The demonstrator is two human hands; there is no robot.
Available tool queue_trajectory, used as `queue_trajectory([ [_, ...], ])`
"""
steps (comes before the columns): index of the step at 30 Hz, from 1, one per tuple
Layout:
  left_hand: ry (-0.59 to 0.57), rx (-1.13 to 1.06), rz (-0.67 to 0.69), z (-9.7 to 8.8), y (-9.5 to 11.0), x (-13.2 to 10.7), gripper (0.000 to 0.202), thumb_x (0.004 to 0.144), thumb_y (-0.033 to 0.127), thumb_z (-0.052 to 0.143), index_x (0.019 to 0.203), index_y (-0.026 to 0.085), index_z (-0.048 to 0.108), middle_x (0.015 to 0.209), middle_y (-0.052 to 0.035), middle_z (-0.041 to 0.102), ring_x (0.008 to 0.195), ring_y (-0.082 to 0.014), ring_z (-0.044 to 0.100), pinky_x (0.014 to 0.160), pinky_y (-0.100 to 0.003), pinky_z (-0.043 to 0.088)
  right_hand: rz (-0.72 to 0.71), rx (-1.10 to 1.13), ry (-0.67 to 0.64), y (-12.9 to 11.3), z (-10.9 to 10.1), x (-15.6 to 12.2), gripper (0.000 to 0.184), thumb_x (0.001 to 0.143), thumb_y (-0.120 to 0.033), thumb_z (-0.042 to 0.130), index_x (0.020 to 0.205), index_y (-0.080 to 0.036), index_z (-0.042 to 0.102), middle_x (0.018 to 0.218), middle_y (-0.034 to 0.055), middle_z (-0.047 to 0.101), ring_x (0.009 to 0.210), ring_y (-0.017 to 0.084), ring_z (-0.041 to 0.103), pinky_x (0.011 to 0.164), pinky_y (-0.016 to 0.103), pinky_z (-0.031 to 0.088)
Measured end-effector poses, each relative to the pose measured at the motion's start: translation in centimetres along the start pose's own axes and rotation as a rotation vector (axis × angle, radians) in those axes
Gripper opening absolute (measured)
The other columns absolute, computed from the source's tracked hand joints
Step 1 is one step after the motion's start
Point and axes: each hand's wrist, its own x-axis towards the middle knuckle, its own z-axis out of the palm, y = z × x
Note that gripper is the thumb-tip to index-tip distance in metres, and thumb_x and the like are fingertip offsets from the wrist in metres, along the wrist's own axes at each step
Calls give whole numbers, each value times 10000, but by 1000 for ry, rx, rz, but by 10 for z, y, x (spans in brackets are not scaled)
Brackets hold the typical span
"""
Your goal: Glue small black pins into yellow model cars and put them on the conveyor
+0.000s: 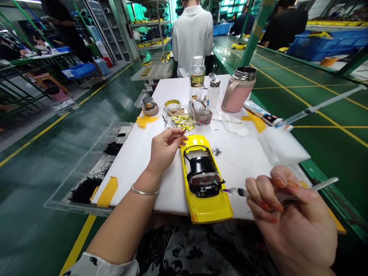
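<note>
The person's left hand (165, 149) is at the front end of the yellow model car (211, 209), thumb and forefinger pinching a small dark piece (184, 132) just above the hood. The car lies lengthwise on a white board (138, 176), its rear toward the person, between the two hands; its black roof section (200, 165) sits within the yellow shell.

The right hand (290, 214) is turned palm up beside the rear of the car, fingers curled around a syringe (238, 191). The purple tip points left and appears at the edge of the car's rear side — whether it touches cannot be told. A pale shaft sticks out past the thumb on the right.

Black specks (217, 151) are scattered on the board, right of the hood. Beyond the car lie a bag of yellow parts (184, 122), a roll of tape (172, 103), a clear bottle (197, 78) and a pink flask (239, 91). A white pad (283, 145) is at the board's right side, near a second syringe (310, 110). On the left, a clear tray (61, 191) holds black pieces (84, 189). Farther off, a person in a white shirt (192, 38) faces away.
</note>
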Motion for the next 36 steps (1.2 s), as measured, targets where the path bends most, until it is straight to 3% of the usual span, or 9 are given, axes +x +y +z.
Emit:
queue_trajectory([
  [11,23,11,6,1,0,0,168,765,213,752,915,146,717,798,-47,766,716,-165,735,626,-254,594,28,-94,-81,-4,4,4,171,919,-320,573,786,-221,616,546,-22,315,528,139,233,380,181,172],
  [19,28,35,-4,0,1,0,186,762,234,771,919,145,725,799,-50,777,692,-162,737,614,-249,594,180,-382,-406,-11,4,9,257,991,-394,584,835,-199,642,597,-13,414,534,116,291,467,233,203],
  [22,29,50,-5,0,0,0,194,764,248,782,919,145,727,809,-54,781,699,-168,742,611,-249,596,171,-453,-474,-22,-2,14,335,982,-462,618,800,-183,663,589,-7,409,518,112,288,456,248,191],
  [28,24,82,-9,0,-1,-1,209,771,266,788,935,148,736,816,-58,788,702,-173,748,620,-252,596,-58,-228,-218,-43,-15,37,265,894,-399,680,720,-202,655,518,-11,349,498,133,295,375,214,182],
  [31,27,101,-5,-2,-1,-1,207,780,266,793,945,153,739,824,-55,792,694,-164,746,615,-238,589,-47,-21,-127,-35,-23,47,225,851,-330,690,683,-198,619,527,-37,258,516,124,197,352,174,115],
  [36,32,140,4,-6,-4,0,200,799,268,797,962,167,739,839,-45,797,682,-144,741,612,-212,582,-23,201,-84,-9,-33,56,195,831,-266,659,663,-191,593,555,-47,213,542,130,184,356,154,126],
])
